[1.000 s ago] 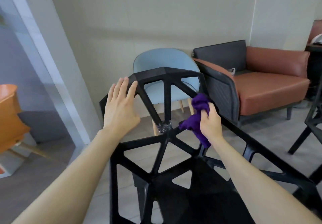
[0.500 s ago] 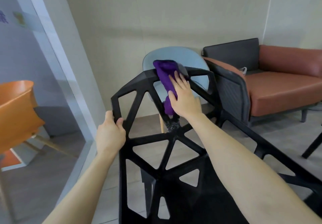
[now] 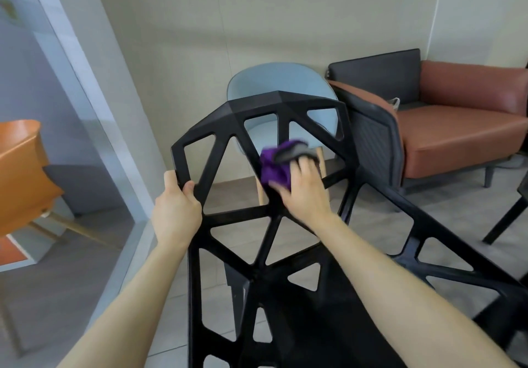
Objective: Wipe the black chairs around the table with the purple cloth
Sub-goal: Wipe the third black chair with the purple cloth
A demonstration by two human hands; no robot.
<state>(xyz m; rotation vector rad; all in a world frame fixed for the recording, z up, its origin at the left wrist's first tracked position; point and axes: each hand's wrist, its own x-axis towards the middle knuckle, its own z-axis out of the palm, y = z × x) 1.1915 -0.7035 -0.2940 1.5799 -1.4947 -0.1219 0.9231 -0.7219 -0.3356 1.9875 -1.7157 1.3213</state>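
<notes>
**Wiping the backrest of the black chair**

I am leaning over a black chair (image 3: 257,107) with an open lattice back, and its top rim is pointing away from me. My left hand (image 3: 177,213) is gripping the left edge of the backrest, with the fingers (image 3: 171,179) curled round the frame and the thumb hooked over the near side. My right hand (image 3: 305,193) is pressing the purple cloth (image 3: 274,169) against the struts near the middle of the backrest, just above where they meet. The cloth is lying bunched under and ahead of my right fingers (image 3: 307,164). That hand is smeared with blur, so I cannot tell whether those fingers are lying flat on the cloth or pinching it.

Behind the backrest a pale blue chair (image 3: 274,81) is standing near the wall. A brown leather sofa (image 3: 457,127) with dark sides is sitting to its right. An orange chair (image 3: 20,167) is showing at the far left, behind a glass partition (image 3: 71,96).
</notes>
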